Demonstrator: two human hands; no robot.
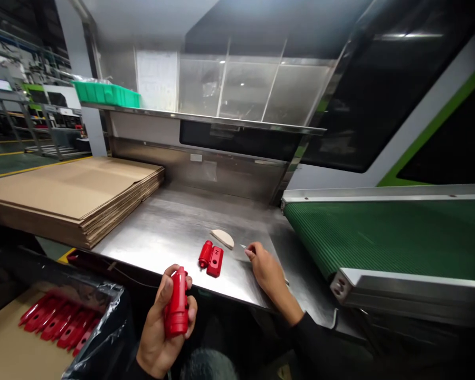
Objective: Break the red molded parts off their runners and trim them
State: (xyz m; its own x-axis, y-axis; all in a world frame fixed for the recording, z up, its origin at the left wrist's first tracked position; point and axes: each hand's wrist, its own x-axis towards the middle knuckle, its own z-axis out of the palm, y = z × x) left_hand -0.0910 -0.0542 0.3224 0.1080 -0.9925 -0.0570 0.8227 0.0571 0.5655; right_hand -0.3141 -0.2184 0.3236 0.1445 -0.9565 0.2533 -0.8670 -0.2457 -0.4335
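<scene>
My left hand (157,328) is wrapped round a glossy red plastic housing (177,306), held upright in front of the table's edge. Over the tabletop, my right hand (266,268) pinches a slim knife-like tool (243,246); its pale pointed tip shows past the fingers, and most of it is hidden by the hand. Left of that hand, two joined-looking red plastic parts (215,261) lie on the metal table (154,232), one rounded and one flat with holes. Just behind them rests a cream half-moon-shaped piece (222,238).
Stacked cardboard sheets (75,190) cover the table's left end. At the lower left, a box lined with black plastic (116,311) holds several red parts (59,319). A green conveyor belt (391,237) stands right. Above runs a shelf (221,120) with a green bin (106,95).
</scene>
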